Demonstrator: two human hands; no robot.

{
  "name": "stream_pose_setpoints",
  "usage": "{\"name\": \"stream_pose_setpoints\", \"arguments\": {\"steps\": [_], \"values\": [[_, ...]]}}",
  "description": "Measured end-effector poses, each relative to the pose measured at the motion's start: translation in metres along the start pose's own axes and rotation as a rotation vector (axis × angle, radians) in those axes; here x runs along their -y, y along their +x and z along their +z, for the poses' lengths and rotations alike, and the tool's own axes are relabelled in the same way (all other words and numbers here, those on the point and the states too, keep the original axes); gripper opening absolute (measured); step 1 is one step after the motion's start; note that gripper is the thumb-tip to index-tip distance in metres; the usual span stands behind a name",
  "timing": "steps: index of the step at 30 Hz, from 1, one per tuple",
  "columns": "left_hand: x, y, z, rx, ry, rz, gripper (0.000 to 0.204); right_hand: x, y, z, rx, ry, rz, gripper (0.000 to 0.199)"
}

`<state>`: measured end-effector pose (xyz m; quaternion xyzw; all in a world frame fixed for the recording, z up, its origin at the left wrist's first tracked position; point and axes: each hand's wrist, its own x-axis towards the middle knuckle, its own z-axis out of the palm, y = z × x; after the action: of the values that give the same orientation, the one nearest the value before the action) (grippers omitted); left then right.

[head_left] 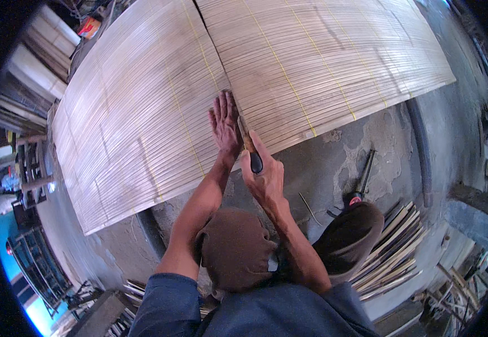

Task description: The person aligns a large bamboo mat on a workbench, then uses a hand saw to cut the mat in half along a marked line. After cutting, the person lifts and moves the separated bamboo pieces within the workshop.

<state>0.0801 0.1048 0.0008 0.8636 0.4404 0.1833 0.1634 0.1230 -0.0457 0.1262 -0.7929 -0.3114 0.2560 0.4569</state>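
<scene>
Two pale panels of thin wooden or bamboo slats with yellow stitching lie side by side, the left panel (126,112) and the right panel (333,56). A narrow dark gap runs between them. My left hand (225,124) lies flat on the left panel beside the gap, fingers stretched out. Close to it, my right hand (265,175) grips a knife (249,141) by its brown and black handle. The narrow blade points away from me along the gap, next to my left hand. How deep its tip goes cannot be made out.
Dark bars (420,149) show under the panels' near edge. On the concrete floor at right lies a long dark tool (367,173) with a red and black end, near my knee (350,238). A bundle of thin strips (392,247) lies beside it. Wooden racks (33,168) stand at left.
</scene>
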Motion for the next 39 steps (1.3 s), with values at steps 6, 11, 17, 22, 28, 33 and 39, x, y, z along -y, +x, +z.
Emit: {"name": "stream_pose_setpoints", "arguments": {"steps": [6,11,17,22,28,33,39], "values": [[0.001,0.0,-0.003,-0.023,0.057,0.0,0.061,-0.012,-0.003,0.008,-0.082,0.042,-0.043,0.042],[0.024,-0.011,0.006,-0.032,0.042,0.04,0.06,-0.025,-0.002,0.021,-0.098,0.108,-0.168,0.04],[-0.006,-0.032,0.002,-0.09,0.06,0.026,0.054,-0.013,-0.02,-0.023,0.034,0.086,0.034,0.048],[0.002,-0.041,-0.001,-0.085,0.107,-0.006,0.056,-0.027,-0.178,-0.097,0.112,-0.022,-0.079,0.051],[-0.01,-0.03,-0.003,-0.057,0.095,0.029,0.055,-0.008,-0.101,-0.056,0.127,0.02,0.057,0.05],[0.003,-0.033,-0.001,-0.051,0.113,0.008,0.057,-0.018,-0.115,-0.072,0.108,-0.006,0.034,0.051],[-0.001,-0.035,-0.016,0.01,0.154,-0.022,0.057,-0.033,-0.167,-0.098,0.062,0.001,-0.025,0.047]]}}
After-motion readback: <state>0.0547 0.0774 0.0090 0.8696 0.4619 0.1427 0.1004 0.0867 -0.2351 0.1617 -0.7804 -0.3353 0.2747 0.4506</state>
